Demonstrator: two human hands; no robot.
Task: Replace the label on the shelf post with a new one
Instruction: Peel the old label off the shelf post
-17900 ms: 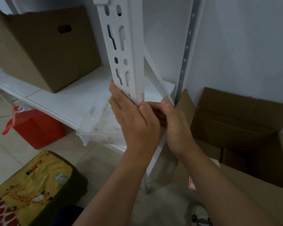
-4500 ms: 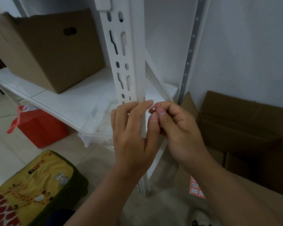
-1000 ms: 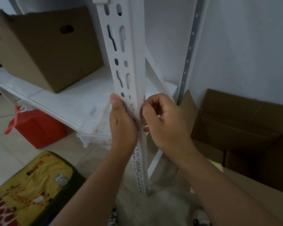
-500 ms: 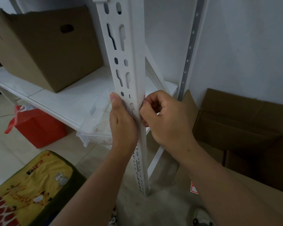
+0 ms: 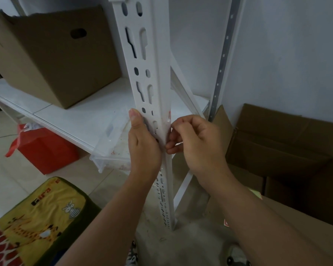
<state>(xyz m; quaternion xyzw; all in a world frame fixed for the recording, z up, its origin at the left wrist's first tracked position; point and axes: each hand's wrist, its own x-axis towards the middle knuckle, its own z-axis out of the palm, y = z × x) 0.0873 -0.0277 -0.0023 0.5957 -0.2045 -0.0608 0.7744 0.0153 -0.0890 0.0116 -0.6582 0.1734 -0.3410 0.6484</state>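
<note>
Both hands are held at the white slotted metal shelf post point(image 5: 154, 89) — the label is being worked at its right edge.

The post is clasped by the left hand point(image 5: 143, 146), thumb laid up its front face. A small white, red-edged paper label point(image 5: 169, 117) on the post's right face is touched by the right hand point(image 5: 198, 143), fingers curled; whether it is actually pinched cannot be told. A brown cardboard box point(image 5: 52, 54) sits on the white shelf point(image 5: 81, 116).

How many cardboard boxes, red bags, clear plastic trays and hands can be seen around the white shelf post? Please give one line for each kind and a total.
Cardboard boxes: 2, one on the shelf and one open on the floor
Red bags: 1
Clear plastic trays: 1
Hands: 2, left and right, both at the post
Total: 6
</note>
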